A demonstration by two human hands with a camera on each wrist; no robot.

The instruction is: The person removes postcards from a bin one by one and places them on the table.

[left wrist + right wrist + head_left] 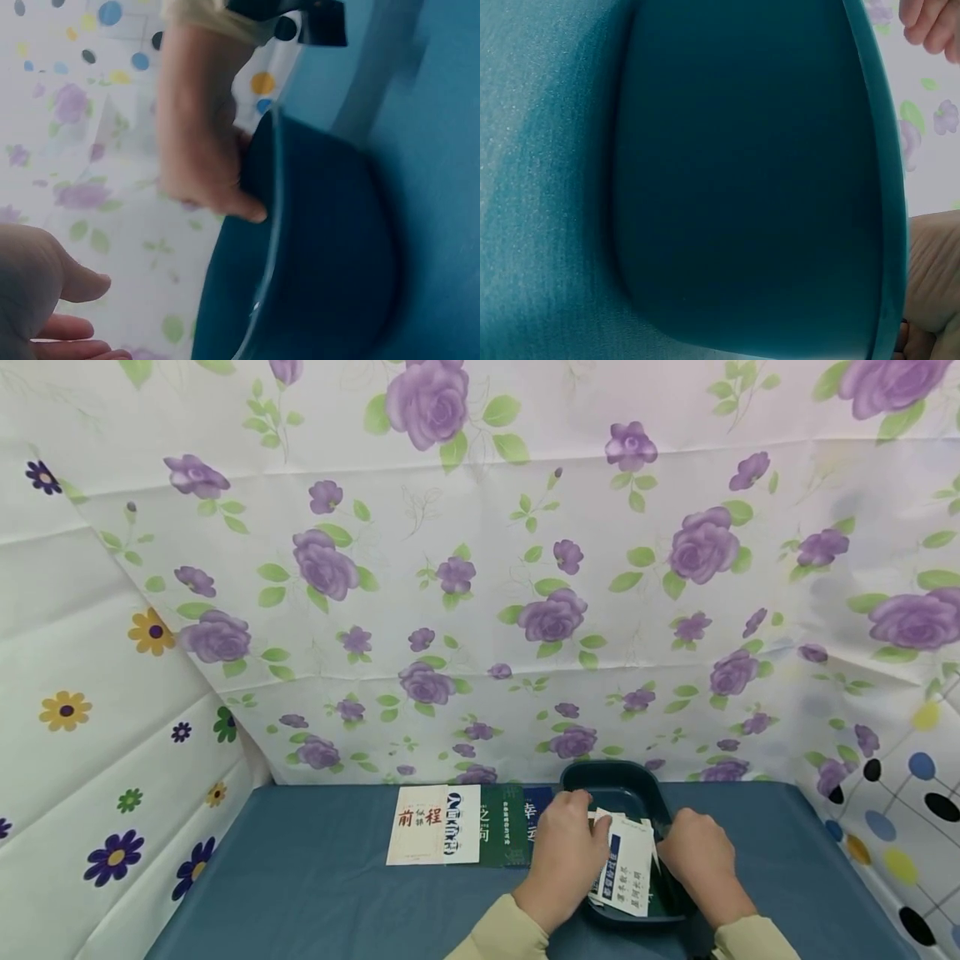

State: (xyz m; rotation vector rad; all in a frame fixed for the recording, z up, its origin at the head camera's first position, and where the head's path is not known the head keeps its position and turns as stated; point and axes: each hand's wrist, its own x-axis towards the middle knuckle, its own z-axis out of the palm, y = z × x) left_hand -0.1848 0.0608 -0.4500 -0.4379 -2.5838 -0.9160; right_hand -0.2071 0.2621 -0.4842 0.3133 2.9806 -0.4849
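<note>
A dark teal plastic bin stands on the table with several printed cards in its near part; the top ones are white with dark characters. My left hand is above the bin's left side, its thumb near the cards. In the left wrist view, the left hand's fingers are loosely bent, with nothing seen between them. At the bin's right rim is my right hand, fingers reaching down inside beside a tilted card edge. Whether they pinch a card is hidden.
Left of the bin lies an overlapping row: a cream card with red characters, a white card with blue lettering, green cards and a dark blue card. Flowered sheets hang behind and beside the blue-covered table.
</note>
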